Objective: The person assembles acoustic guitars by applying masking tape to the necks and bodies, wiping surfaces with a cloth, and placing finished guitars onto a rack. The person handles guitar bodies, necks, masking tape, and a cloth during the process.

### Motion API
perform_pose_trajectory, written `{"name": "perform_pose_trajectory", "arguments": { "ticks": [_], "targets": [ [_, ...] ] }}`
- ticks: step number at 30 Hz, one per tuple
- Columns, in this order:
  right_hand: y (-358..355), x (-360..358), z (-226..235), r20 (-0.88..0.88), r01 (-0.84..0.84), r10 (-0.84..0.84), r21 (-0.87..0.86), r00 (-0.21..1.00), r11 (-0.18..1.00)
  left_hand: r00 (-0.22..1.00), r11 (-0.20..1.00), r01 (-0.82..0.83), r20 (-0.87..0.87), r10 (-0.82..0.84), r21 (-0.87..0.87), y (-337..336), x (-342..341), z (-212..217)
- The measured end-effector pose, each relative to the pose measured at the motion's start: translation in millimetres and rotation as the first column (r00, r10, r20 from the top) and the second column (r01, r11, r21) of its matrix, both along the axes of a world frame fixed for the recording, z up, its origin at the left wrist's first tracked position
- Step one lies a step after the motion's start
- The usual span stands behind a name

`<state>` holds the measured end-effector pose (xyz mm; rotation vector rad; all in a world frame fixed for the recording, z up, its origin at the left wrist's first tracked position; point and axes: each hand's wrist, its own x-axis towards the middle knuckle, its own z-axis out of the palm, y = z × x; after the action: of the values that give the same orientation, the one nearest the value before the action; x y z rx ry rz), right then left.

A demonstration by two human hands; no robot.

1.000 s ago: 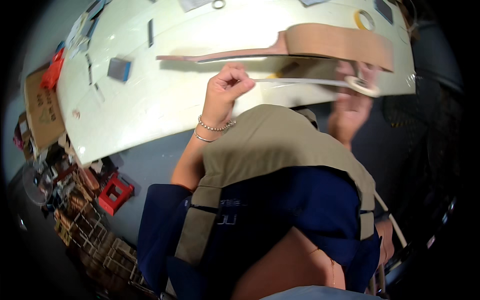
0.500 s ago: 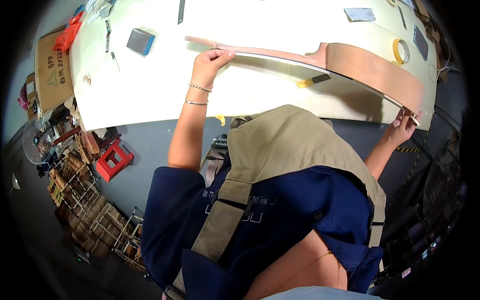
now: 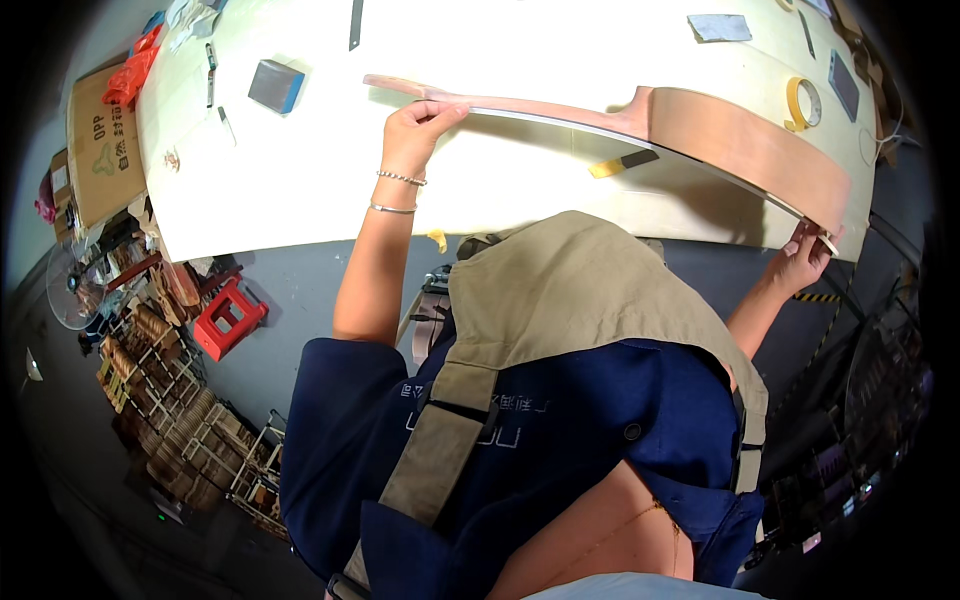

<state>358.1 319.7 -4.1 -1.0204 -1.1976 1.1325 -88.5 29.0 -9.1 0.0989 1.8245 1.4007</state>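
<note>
An unfinished wooden guitar [image 3: 745, 135] stands on its side over the worktable, neck to the left, its side wall facing up. My left hand [image 3: 412, 132] is closed on the neck, thumb and fingers pinching it near the headstock end. A thin pale-and-dark strip [image 3: 560, 122] runs along the guitar's near edge; I cannot tell whether it is separate from it. At the body's right end my right hand [image 3: 798, 262] is closed on the guitar's lower edge. A small pale piece [image 3: 828, 244] sticks out by its fingers; its kind is unclear.
On the pale worktable [image 3: 300, 190] lie a grey-blue block [image 3: 276, 86], a yellow-handled tool [image 3: 622, 163], a tape roll [image 3: 802, 104], a phone-like slab [image 3: 843, 85], a metal ruler [image 3: 355, 25] and pens. A red stool [image 3: 230, 318] and wood-part racks [image 3: 185, 440] stand at left.
The guitar and both hands stay almost in place, with the guitar's neck end shifted very slightly left. The view has moved a little; both grips look the same.
</note>
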Motion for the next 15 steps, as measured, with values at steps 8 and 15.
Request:
{"name": "perform_pose_trajectory", "arguments": {
  "ticks": [8, 15],
  "targets": [
    [0, -2, -3, -0.039, -0.014, 0.015, 0.036, 0.999, 0.999, 0.97, 0.977, -0.188, -0.135, 0.2, 0.098, -3, 11, -16],
    [-5, -15, 0, 0.012, 0.142, -0.143, 0.049, 0.99, 0.989, 0.137, 0.951, 0.082, -0.942, -0.306, -0.297, -13, 55, -23]
  ]
}}
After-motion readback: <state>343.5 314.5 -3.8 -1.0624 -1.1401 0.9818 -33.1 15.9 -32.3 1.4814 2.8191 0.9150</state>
